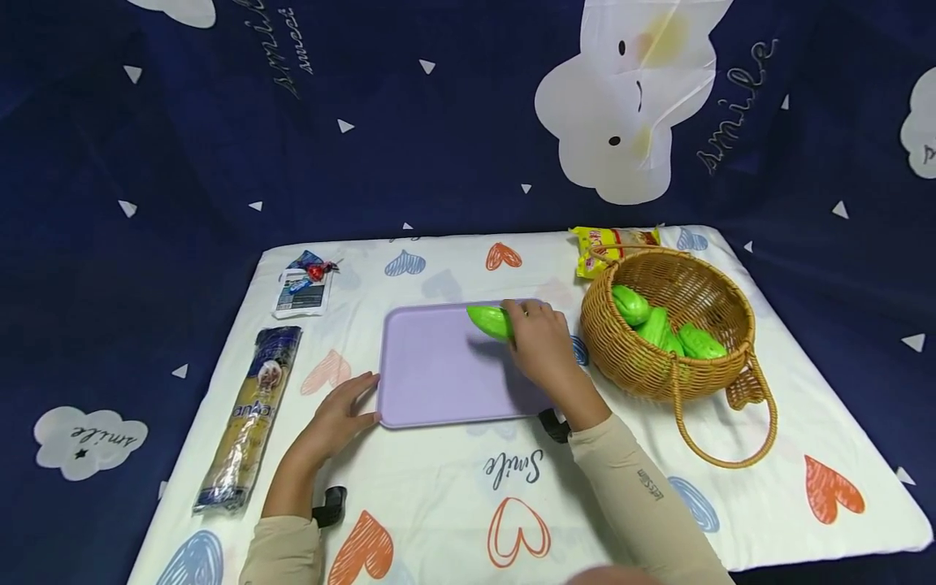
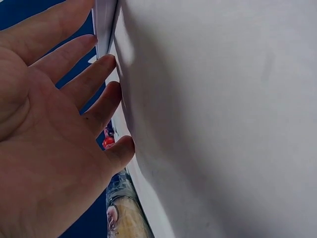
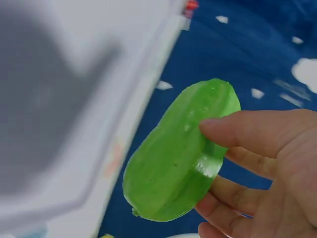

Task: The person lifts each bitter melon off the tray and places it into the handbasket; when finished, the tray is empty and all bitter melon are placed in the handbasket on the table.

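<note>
Above the tray, my right hand (image 1: 543,343) pinches a glossy green ridged fruit (image 1: 490,322) between thumb and fingers. Close up in the right wrist view, the fruit (image 3: 173,153) is long, rounded and tilted, with the thumb on its near side. The lilac rectangular tray (image 1: 446,370) lies on the cloth below, its visible surface bare. My left hand (image 1: 340,416) is at the tray's left edge, fingers spread and fairly straight, fingertips at the rim. In the left wrist view, the palm of the left hand (image 2: 59,129) shows with nothing in it.
To the right stands a wicker basket (image 1: 621,357) holding several similar green fruits (image 1: 654,327), its handle hanging down in front. A yellow packet (image 1: 594,252) lies behind it. On the left are a long pasta-like packet (image 1: 252,414) and a white sachet (image 1: 301,299) with small wrapped candies (image 1: 316,270).
</note>
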`<state>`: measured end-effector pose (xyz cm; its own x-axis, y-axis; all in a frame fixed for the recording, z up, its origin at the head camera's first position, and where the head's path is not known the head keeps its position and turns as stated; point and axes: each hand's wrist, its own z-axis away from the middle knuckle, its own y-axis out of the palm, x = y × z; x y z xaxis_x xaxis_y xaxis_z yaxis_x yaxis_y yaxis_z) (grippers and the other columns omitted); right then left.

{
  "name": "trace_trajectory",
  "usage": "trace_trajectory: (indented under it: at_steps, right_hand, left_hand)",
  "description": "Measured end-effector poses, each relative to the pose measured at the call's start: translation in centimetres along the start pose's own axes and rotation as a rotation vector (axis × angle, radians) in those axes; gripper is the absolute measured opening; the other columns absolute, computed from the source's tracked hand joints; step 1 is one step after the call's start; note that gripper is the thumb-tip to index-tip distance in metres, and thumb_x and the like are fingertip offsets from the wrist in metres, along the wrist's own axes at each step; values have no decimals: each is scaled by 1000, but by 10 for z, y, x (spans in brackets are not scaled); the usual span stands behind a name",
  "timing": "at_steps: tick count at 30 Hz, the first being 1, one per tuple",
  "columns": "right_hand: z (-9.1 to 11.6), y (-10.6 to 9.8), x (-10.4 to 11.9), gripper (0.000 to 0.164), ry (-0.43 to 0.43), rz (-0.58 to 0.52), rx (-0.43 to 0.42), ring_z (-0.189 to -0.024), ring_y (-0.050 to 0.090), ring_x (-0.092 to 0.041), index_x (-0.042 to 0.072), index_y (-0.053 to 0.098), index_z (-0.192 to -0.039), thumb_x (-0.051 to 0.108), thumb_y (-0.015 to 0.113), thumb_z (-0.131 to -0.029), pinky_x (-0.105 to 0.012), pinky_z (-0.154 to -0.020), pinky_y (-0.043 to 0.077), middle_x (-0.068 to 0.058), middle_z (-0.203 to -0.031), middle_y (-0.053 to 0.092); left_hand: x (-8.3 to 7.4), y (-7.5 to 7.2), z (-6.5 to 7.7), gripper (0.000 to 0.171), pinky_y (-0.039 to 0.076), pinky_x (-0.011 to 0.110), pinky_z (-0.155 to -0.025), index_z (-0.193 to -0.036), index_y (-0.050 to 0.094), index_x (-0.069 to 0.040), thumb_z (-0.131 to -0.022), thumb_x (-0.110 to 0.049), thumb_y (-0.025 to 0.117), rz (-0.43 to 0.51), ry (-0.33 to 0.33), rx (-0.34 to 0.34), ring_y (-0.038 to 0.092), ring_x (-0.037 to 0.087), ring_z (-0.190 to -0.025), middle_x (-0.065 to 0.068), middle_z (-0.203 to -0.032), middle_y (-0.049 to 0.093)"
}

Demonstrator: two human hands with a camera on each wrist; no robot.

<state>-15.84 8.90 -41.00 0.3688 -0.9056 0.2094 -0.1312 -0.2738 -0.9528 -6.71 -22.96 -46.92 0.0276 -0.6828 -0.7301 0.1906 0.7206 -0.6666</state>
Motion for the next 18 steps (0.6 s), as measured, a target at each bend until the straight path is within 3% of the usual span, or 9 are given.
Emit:
trace_trajectory:
  at_steps: [8, 13, 18]
  right_hand:
    - [29, -60, -15, 51, 81, -149, -186, -104, 57, -37, 8, 55, -129, 22, 71, -83, -47, -80, 41, -18, -118, 62]
    - [43, -88, -40, 52, 215, -242, -272, -100, 52, -37, 6, 52, -133, 24, 65, -87, -49, -80, 37, -20, -117, 60]
    - [58, -106, -68, 52, 348, -265, -332, -101, 49, -40, 5, 50, -136, 26, 60, -90, -52, -82, 33, -23, -118, 58]
  left_hand:
    - [-3, -1, 1, 64, 13, 62, -115, -145, 40, 2, -88, -6, 67, 21, -24, 26, 21, 47, -142, 25, -153, 30]
    - [-2, -1, 1, 64, 13, 62, -115, -145, 40, 2, -88, -6, 67, 26, -15, 23, 21, 47, -142, 25, -154, 29]
    - [-1, 0, 1, 64, 12, 63, -115, -145, 40, 2, -88, -8, 67, 32, -15, 27, 20, 47, -142, 25, -154, 29]
